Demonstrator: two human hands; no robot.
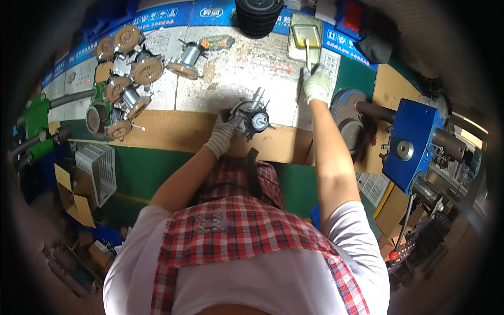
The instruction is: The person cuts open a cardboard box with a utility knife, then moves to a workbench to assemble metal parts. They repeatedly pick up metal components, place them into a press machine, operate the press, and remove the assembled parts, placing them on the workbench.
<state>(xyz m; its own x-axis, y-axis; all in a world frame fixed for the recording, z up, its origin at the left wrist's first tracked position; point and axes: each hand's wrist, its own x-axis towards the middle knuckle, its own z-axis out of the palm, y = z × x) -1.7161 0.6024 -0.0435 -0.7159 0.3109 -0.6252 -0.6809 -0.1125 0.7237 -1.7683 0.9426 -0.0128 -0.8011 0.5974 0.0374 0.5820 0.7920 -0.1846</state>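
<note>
My gloved left hand (220,137) is closed around a grey metal motor part (257,95) with a round dark end and thin prongs, near the front edge of the bench. Farther right, my gloved right hand (318,86) grips a brush (308,55) with a pale handle. Its far end reaches into a shallow metal tray (295,21) holding yellowish liquid or grease. A dark, slim tool-like shape lies beside the right hand; its kind is unclear.
Several motor parts with brown discs (147,71) cluster at the left, and another (185,60) stands apart. Black stacked bowls (258,18) are at the back. A blue press (412,144) with a red-knobbed lever flanks the right. Green machinery (38,123) is at the left.
</note>
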